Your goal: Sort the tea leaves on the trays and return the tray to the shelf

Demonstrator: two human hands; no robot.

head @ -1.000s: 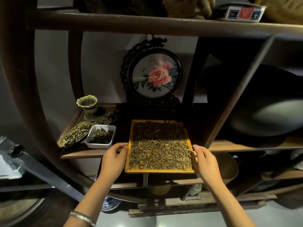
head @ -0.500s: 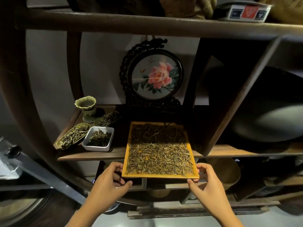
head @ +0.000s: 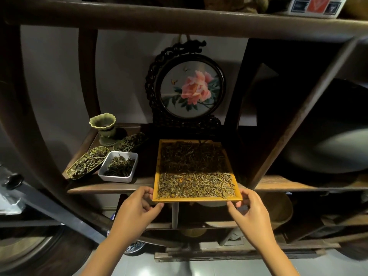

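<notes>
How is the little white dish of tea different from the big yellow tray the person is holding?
The white dish is small, deep and white; the yellow tray is larger, flat and orange-yellow. The dish holds one small heap of dark green leaves; the tray is covered edge to edge. The dish sits wholly on the shelf; the tray overhangs its front edge, gripped at its near corners by the left hand and right hand. Both hold loose tea.

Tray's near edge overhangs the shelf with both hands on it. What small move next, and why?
Probably push the tray a bit further in, then let go: its near edge overhangs the shelf, and both the left hand and the right hand pinch its corners.
</notes>
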